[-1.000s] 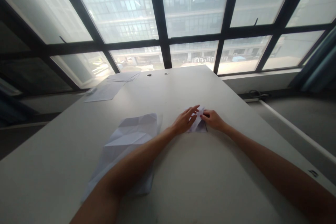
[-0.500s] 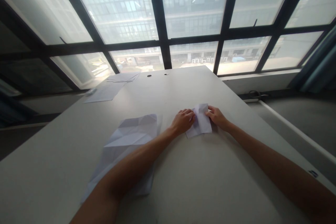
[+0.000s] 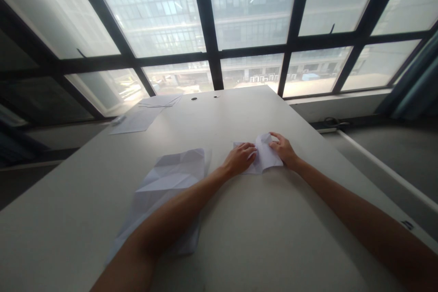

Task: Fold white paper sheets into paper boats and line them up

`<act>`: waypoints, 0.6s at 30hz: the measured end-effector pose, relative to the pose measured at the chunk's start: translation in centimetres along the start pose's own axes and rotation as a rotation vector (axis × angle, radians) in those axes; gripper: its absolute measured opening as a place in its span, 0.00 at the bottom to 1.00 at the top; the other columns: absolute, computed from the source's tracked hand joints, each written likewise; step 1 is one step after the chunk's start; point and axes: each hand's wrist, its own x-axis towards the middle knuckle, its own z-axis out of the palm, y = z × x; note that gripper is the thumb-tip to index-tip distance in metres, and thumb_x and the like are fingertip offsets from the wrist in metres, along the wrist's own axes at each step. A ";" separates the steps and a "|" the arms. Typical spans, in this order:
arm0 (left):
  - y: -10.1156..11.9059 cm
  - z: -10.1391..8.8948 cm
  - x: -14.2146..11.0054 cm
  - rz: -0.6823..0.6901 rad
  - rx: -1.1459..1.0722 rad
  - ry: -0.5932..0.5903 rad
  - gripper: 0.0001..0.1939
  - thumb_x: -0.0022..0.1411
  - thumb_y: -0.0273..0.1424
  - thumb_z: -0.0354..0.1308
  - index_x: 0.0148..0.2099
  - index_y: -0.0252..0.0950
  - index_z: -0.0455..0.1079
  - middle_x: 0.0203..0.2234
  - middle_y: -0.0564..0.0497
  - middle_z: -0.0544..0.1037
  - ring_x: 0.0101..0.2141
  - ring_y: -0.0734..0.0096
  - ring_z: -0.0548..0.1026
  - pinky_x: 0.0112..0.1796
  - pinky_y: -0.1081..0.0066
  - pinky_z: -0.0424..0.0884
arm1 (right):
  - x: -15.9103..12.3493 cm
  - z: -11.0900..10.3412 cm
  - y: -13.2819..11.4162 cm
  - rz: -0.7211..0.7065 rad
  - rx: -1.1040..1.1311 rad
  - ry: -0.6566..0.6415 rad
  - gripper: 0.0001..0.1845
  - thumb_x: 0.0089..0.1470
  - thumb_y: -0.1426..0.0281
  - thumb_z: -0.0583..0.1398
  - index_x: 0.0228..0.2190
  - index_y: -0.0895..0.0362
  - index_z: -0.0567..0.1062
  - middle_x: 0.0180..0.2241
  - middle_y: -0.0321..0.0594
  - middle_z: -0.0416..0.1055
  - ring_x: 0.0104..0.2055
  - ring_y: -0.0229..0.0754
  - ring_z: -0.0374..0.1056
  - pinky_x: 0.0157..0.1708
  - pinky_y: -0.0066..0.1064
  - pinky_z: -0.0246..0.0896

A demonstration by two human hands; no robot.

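– Left hand, quick?
– My left hand (image 3: 240, 157) is on the left part of the small paper (image 3: 265, 156), palm down, fingers bent in together. Narrow-ish; can't tell if I'm pinching or just pressing.
– Right?
– My right hand (image 3: 283, 149) has the right part, thumb on the near face, fingers at the top edge. Grip closed on it. That part stands up, curved; the left part lies low under my other hand.
– Paper location?
– On the white table (image 3: 239, 219), between my two hands, creased.
– Nearby?
– Large creased sheet (image 3: 178, 173) to the left of it, well apart, partly under my left forearm (image 3: 181, 207). Flat papers (image 3: 137, 120) at the far left edge, some overlapping. Round hole (image 3: 194, 98) near the far end.
– Beyond?
– Dark-framed windows (image 3: 253, 9), blue curtain (image 3: 410, 86) at far right.
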 end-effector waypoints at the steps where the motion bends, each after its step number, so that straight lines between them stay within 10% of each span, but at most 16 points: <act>1: 0.0 0.0 0.0 0.010 -0.014 -0.007 0.15 0.70 0.31 0.49 0.55 0.38 0.72 0.53 0.45 0.74 0.54 0.63 0.71 0.56 0.61 0.68 | 0.0 -0.1 0.1 -0.014 0.014 0.031 0.41 0.44 0.66 0.60 0.60 0.59 0.62 0.32 0.39 0.76 0.22 0.36 0.63 0.20 0.25 0.57; 8: -0.1 0.1 0.0 0.020 -0.001 -0.033 0.14 0.69 0.31 0.50 0.53 0.40 0.72 0.51 0.46 0.76 0.53 0.63 0.72 0.56 0.60 0.67 | 0.4 -1.0 0.9 -0.098 -0.135 0.124 0.21 0.44 0.66 0.59 0.40 0.62 0.80 0.37 0.46 0.77 0.29 0.38 0.66 0.24 0.26 0.60; 18: -0.6 0.3 -0.4 -0.090 0.087 -0.071 0.18 0.68 0.38 0.53 0.57 0.43 0.70 0.55 0.46 0.72 0.56 0.59 0.68 0.59 0.55 0.61 | 0.3 -1.2 0.8 -0.273 -0.610 -0.020 0.19 0.46 0.71 0.61 0.42 0.59 0.80 0.42 0.47 0.76 0.40 0.47 0.70 0.44 0.39 0.68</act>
